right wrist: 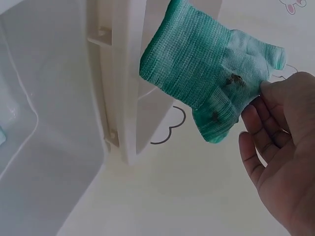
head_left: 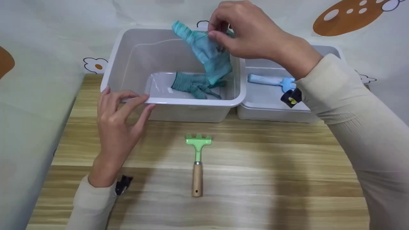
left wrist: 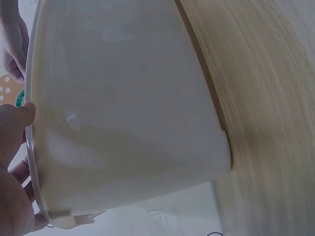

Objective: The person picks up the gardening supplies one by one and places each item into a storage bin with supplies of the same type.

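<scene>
In the head view, my right hand point(head_left: 252, 32) pinches a teal knitted glove point(head_left: 218, 62) between thumb and fingers. It hangs above the right part of a deep pale plastic bin point(head_left: 191, 102). Dark stains mark the glove point(right wrist: 189, 59) in the right wrist view. A second, darker green glove point(head_left: 188, 83) lies on the bin's floor. My left hand point(head_left: 118, 124) holds the near left rim of the bin, fingers over the edge and thumb outside. In the left wrist view, the bin's wall point(left wrist: 128, 98) hides part of those fingers.
A shallower bin point(head_left: 274, 113) stands against the right side, with a light-blue fork-like hand tool point(head_left: 265, 80) inside. On the wooden table point(head_left: 249, 179), in front of the bins, lies a small green hand rake point(head_left: 198, 147) with a wooden handle. A patterned sheet point(head_left: 57, 32) hangs behind.
</scene>
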Demonstrator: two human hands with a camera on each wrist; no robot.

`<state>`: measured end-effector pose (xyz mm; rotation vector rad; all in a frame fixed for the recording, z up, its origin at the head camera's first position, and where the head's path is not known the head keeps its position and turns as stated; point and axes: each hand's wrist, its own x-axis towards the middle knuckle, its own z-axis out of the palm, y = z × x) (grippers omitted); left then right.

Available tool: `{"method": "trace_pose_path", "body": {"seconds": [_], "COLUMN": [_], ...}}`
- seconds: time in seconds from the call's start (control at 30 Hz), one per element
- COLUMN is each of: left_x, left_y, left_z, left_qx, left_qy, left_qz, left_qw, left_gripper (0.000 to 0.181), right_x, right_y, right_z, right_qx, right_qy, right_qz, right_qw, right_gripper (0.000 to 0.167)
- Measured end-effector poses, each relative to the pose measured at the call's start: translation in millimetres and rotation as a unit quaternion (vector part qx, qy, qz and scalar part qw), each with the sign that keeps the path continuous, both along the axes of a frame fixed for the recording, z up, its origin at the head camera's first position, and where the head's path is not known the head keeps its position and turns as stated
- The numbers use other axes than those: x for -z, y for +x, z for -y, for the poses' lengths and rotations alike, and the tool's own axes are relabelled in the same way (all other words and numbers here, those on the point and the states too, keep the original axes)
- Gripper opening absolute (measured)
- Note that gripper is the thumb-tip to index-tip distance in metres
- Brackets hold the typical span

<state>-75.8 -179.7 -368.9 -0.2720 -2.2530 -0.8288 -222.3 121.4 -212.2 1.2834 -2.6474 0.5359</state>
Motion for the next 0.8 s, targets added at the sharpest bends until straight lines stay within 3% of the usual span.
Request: {"method": "trace_pose_path", "body": {"seconds": [0.8], "left_x": [-0.1], "left_y": [4.7], "left_z": [4.6], "left_qx": [-0.003], "left_qy": [-0.004], "left_qz": [0.007], "left_qw": [1.0], "left_gripper": [0.031], "right_x": [-3.1], "right_y": [-3.2], "right_z": [38.7], "right_qx": [-0.015], "right_qy": [0.069], "right_qz": [0.013], "right_qw": [0.9974], "right_gripper": [0.029]}}
